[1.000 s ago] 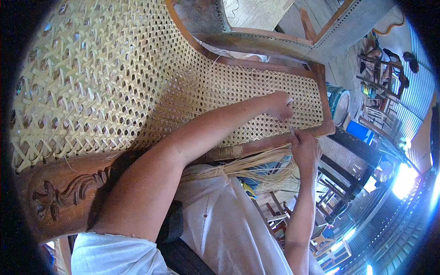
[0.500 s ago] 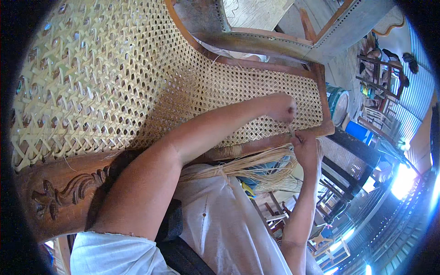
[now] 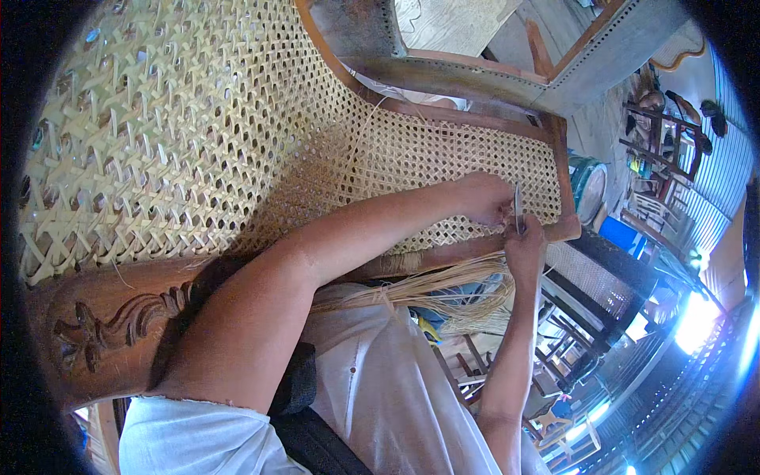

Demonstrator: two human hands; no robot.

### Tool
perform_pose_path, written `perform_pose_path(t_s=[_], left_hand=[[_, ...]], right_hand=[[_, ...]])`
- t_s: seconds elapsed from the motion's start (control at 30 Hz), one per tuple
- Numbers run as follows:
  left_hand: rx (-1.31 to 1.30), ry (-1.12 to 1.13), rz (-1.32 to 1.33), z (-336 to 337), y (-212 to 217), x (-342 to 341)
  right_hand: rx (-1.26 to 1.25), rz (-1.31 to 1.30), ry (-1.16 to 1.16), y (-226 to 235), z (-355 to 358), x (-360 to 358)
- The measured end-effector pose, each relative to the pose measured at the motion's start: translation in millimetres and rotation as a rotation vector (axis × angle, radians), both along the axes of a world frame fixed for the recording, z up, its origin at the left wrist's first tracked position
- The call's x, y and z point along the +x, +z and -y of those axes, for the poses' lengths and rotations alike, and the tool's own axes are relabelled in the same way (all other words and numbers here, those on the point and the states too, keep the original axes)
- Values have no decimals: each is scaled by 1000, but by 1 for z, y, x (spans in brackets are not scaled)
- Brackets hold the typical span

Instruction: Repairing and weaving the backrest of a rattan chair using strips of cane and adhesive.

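Pinching a thin cane strand [image 3: 518, 207] that stands upright between them, the right hand [image 3: 526, 247] grips it from below and the left hand [image 3: 484, 198] closes its fingertips on it from the side, both meeting right at the near edge of the woven cane panel [image 3: 237, 142]. Just beneath that grip runs the wooden frame rail [image 3: 443, 255], carved [image 3: 119, 328] at its far left end, and a loose bundle of cane strips [image 3: 427, 289] fans out under it, lying across the person's white shirt [image 3: 380, 396].
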State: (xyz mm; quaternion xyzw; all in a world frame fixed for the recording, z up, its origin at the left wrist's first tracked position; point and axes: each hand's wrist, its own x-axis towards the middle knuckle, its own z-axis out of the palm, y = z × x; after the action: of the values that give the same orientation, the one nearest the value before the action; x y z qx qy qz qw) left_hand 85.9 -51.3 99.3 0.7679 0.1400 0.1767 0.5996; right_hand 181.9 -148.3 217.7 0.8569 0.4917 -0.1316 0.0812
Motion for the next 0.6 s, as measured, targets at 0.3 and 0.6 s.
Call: perform_pose_path(t_s=[0.3, 0.6], left_hand=[[-17, -75, 82, -2, -4, -3], [-623, -177, 308, -1, 94, 14]], right_hand=[[-105, 40, 2, 50, 20, 33], [339, -141, -17, 89, 17, -21]])
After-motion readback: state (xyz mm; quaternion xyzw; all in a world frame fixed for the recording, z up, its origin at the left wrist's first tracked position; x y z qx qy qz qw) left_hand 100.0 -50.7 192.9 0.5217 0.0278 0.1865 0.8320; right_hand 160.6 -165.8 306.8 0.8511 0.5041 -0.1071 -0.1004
